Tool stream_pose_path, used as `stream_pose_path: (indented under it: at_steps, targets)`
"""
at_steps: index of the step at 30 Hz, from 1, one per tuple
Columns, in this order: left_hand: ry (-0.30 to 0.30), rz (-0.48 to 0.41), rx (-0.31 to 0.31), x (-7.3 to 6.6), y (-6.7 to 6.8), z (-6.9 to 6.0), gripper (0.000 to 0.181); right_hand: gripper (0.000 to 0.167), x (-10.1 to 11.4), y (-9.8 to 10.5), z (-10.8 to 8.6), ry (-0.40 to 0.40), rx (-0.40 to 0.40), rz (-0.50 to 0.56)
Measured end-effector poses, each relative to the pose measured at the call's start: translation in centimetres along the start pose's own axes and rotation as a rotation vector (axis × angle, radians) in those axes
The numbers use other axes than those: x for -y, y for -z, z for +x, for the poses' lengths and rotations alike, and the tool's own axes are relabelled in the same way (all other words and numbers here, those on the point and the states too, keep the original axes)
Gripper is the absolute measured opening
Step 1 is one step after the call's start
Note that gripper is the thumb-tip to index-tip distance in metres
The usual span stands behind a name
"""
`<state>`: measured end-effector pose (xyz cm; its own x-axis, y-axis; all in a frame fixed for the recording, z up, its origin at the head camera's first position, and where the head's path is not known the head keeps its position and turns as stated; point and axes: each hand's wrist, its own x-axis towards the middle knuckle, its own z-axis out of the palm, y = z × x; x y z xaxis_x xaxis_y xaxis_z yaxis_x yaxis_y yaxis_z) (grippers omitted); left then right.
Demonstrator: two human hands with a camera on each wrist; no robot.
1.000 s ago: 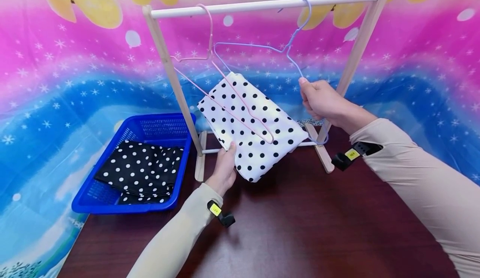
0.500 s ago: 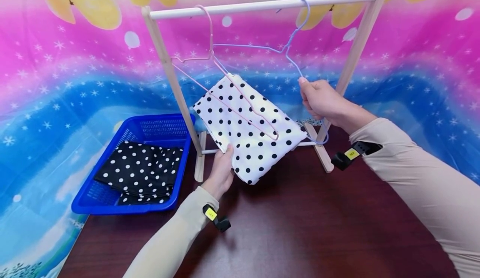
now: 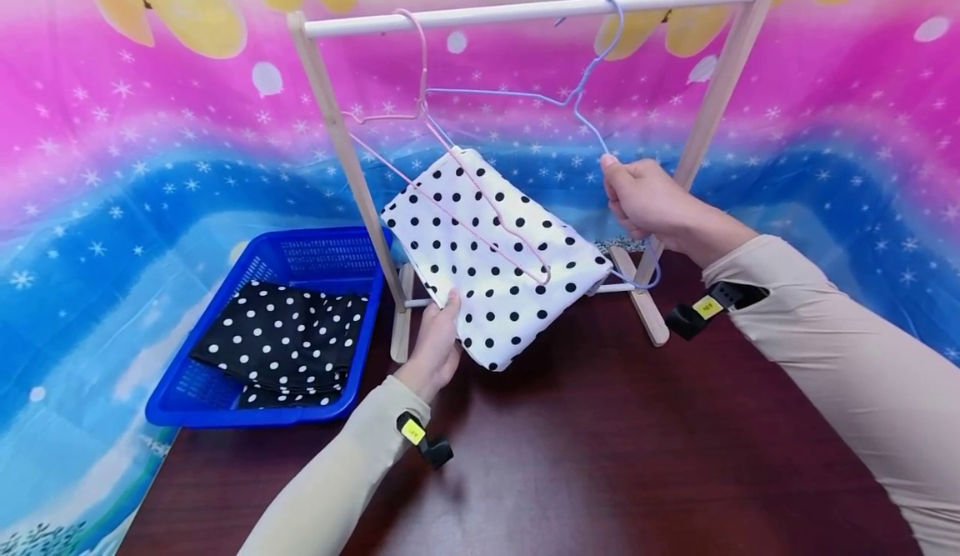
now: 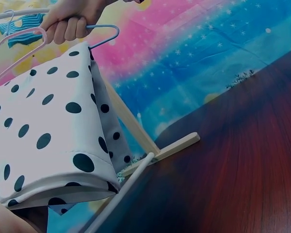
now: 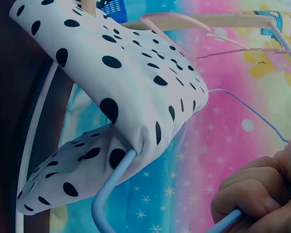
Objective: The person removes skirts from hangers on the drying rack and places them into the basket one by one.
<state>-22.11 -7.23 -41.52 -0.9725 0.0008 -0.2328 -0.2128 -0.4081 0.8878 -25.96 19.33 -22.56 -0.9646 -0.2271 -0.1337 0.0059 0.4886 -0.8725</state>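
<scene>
Basket [image 3: 255, 416] at left, my left hand [image 3: 435, 349] pinches the edge of white cloth [image 3: 491, 277] draped over the blue hanger [image 3: 579, 93]. Seemingly light, soft and apt to slip, it's best held there, while my right hand [image 3: 648, 197] grips the hanger's arm.

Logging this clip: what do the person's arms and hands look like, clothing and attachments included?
The left hand and right hand wear no gloves. The left sleeve and right sleeve are long, plain and beige, reaching the wrists. Each wrist carries a black device with a yellow label, its print too small to read. No cables show.
</scene>
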Motion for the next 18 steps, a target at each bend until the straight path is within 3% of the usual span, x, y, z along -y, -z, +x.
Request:
stream_pose_path:
  at_steps: [10, 18]
  targets:
    - [0.005, 0.030, 0.010, 0.40, 0.61, 0.10, 0.041, 0.057, -0.08, 0.18, -0.09, 0.008, 0.002, -0.005]
    - [0.011, -0.019, 0.018, 1.01, 0.52, -0.18, 0.039, 0.055, -0.39, 0.00, -0.31, 0.025, -0.022, 0.062]
